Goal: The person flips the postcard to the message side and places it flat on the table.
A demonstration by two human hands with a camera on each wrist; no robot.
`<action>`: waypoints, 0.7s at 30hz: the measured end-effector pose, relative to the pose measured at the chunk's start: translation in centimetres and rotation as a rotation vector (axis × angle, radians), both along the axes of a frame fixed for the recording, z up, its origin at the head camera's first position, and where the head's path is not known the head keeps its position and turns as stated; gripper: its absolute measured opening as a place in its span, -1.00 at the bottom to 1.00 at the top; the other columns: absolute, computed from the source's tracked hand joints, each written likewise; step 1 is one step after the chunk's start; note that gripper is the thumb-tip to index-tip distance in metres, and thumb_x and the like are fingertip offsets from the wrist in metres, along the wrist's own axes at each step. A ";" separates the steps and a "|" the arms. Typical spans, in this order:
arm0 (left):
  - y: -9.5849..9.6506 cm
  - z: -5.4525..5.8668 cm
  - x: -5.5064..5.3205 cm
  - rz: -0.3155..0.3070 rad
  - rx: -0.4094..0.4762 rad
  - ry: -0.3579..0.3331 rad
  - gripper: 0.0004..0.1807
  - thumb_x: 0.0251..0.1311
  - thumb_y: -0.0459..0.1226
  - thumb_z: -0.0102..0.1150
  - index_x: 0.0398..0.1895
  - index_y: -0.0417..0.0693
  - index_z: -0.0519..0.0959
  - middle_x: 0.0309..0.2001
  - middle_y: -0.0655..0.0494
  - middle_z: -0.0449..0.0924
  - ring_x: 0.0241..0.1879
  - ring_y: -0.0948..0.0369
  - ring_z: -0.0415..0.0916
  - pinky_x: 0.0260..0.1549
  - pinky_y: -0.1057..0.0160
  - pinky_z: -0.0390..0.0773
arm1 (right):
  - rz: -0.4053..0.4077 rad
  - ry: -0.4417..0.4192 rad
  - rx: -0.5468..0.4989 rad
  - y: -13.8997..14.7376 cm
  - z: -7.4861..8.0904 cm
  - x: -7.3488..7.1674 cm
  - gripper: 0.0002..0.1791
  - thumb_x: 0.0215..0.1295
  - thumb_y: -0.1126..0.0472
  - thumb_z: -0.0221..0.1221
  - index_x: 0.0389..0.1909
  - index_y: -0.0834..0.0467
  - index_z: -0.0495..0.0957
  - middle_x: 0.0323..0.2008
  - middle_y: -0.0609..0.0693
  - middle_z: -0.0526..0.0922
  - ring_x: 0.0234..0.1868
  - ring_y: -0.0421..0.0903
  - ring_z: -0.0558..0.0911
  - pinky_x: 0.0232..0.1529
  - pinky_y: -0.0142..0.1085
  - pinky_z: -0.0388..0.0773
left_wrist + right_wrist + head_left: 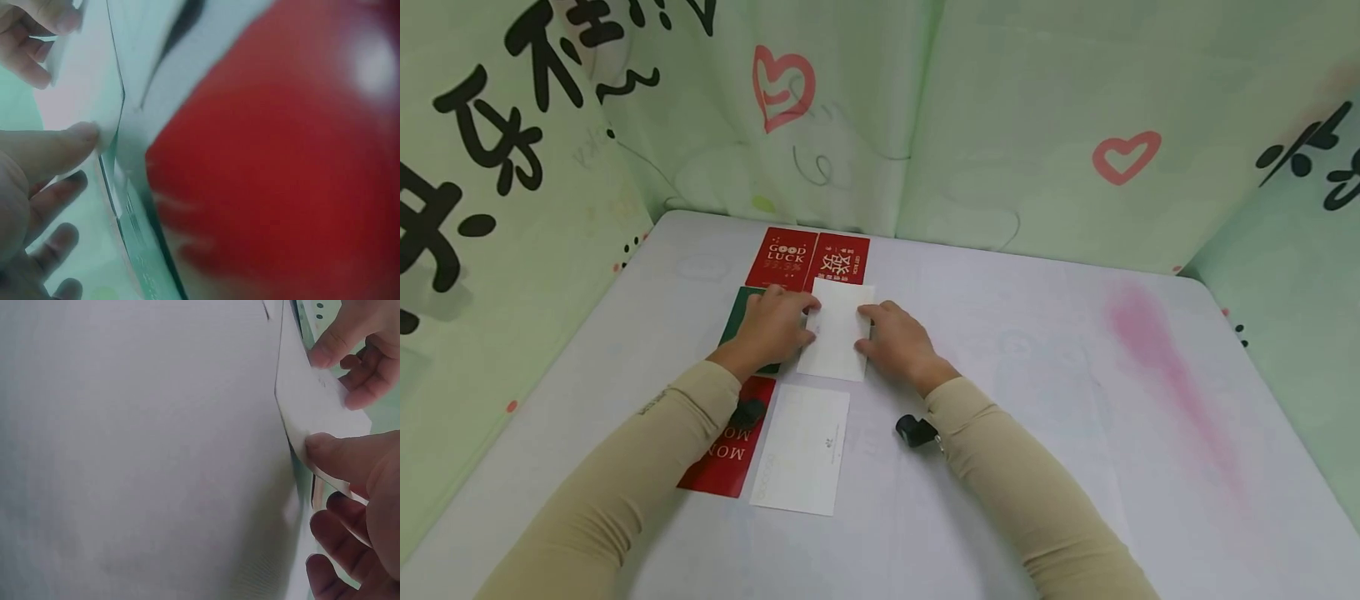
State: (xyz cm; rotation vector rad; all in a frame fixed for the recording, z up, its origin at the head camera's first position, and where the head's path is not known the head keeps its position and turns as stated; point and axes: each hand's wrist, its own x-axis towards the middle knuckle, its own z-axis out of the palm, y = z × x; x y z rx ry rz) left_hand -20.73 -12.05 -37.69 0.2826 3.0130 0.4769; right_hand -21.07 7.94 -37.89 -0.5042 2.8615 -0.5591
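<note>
In the head view a white card (835,333) is held between both hands, its far edge overlapping the red cards behind it. My left hand (772,323) pinches its left edge, the arm reaching across a green card (735,315) that it partly hides. At the right edge, my right hand (901,342) grips with thumb and fingertips. Seen from the right wrist, the thumb (331,453) presses on the card's face near its edge while fingers curl below. From the left wrist, the left thumb (78,137) lies on the card's border.
Two red cards, a GOOD LUCK card (781,254) and one with a large character (838,257), lie at the back. Nearer are a red card (722,462), partly under the left sleeve, and another white card (805,450). The white tabletop (1000,350) meets green curtains behind.
</note>
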 end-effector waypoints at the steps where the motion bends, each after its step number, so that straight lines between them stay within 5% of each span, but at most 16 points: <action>1: 0.0 -0.1 0.0 0.000 -0.004 -0.004 -0.41 0.15 -0.16 0.46 0.27 -0.02 0.55 0.12 -0.04 0.61 0.14 -0.02 0.32 0.12 -0.08 0.31 | 0.000 -0.003 0.002 -0.1 -0.1 0.0 -0.37 0.38 0.10 0.26 0.42 0.16 0.37 0.17 0.11 0.51 0.09 0.00 0.51 0.21 -0.14 0.46; 21: -0.2 0.0 0.1 -0.006 -0.105 -0.100 -0.42 0.17 -0.17 0.45 0.27 -0.03 0.55 0.10 -0.10 0.58 0.18 -0.07 0.27 0.14 -0.14 0.27 | 0.044 -0.072 0.046 -0.9 -0.5 0.0 -0.36 0.39 0.07 0.26 0.42 0.16 0.36 0.27 0.13 0.48 0.28 0.04 0.43 0.34 -0.11 0.33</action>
